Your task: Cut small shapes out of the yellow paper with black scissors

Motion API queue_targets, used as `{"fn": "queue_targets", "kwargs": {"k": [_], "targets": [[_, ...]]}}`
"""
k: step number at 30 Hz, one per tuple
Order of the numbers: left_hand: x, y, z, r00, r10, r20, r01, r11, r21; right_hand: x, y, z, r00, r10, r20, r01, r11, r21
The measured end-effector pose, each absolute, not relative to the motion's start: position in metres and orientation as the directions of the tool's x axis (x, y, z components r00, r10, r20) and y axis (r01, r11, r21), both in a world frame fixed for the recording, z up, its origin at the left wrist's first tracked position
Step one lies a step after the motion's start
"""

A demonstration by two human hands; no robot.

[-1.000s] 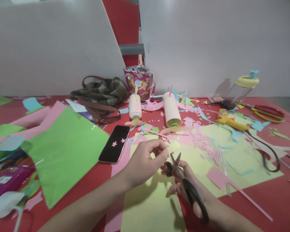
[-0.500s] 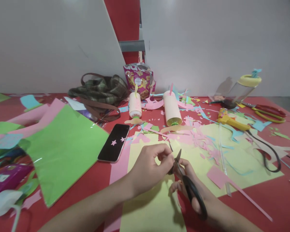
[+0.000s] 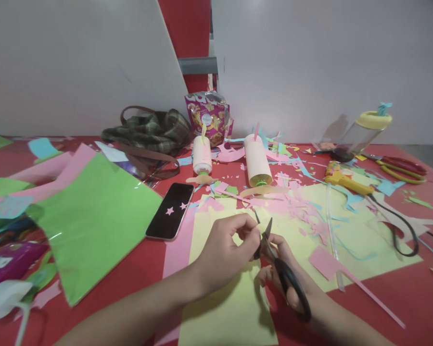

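Note:
My right hand [image 3: 285, 269] grips black-handled scissors [image 3: 292, 288], with the thumb through one loop. The blades point up and away from me, parted in a narrow V. Close against them, my left hand [image 3: 231, 245] pinches thumb and fingers together on a small pale yellow piece of paper [image 3: 261, 227], mostly hidden by the fingertips. Beneath both hands lies a pale yellow sheet [image 3: 223, 317] over a pink one [image 3: 171, 269]. A phone [image 3: 170, 211] with two small pink paper stars on its screen is left of my left hand.
Two paper-wrapped tubes [image 3: 257, 158] stand ahead among paper scraps. A green sheet [image 3: 101, 216] lies at left. At right are a yellow glue gun [image 3: 348, 182] with its cord, red-and-yellow-handled scissors [image 3: 404, 168] and a tilted clear container [image 3: 359, 134]. A snack bag [image 3: 207, 115] stands behind.
Both hands stay nearly in place, close together. The scissors and fingers have shifted very slightly; the blades remain parted.

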State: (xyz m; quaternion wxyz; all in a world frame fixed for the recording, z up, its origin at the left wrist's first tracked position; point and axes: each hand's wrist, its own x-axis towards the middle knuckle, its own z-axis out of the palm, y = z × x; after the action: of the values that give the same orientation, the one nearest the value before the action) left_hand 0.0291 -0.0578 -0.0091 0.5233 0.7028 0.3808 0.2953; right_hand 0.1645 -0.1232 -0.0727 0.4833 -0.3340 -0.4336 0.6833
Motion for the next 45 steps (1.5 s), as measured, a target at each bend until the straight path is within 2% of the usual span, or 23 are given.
{"fn": "queue_targets", "kwargs": {"k": [10, 24, 35, 45], "targets": [[0.032, -0.063, -0.015, 0.516, 0.856, -0.03, 0.118, -0.036, 0.992, 0.166, -0.125, -0.056, -0.341, 0.934, -0.107, -0.356, -0.234, -0.905], [0.037, -0.073, -0.023, 0.391, 0.92, 0.001, 0.044, -0.02, 0.999, 0.163, -0.127, -0.05, -0.312, 0.946, -0.083, -0.324, -0.188, -0.927], [0.039, -0.074, -0.025, 0.421, 0.902, -0.092, -0.042, 0.12, 0.992, 0.164, -0.128, -0.053, -0.287, 0.955, -0.067, -0.275, -0.149, -0.95], [0.04, -0.073, -0.023, 0.429, 0.899, -0.091, -0.035, 0.118, 0.992, 0.163, -0.126, -0.052, -0.28, 0.959, -0.052, -0.264, -0.129, -0.956]]}}
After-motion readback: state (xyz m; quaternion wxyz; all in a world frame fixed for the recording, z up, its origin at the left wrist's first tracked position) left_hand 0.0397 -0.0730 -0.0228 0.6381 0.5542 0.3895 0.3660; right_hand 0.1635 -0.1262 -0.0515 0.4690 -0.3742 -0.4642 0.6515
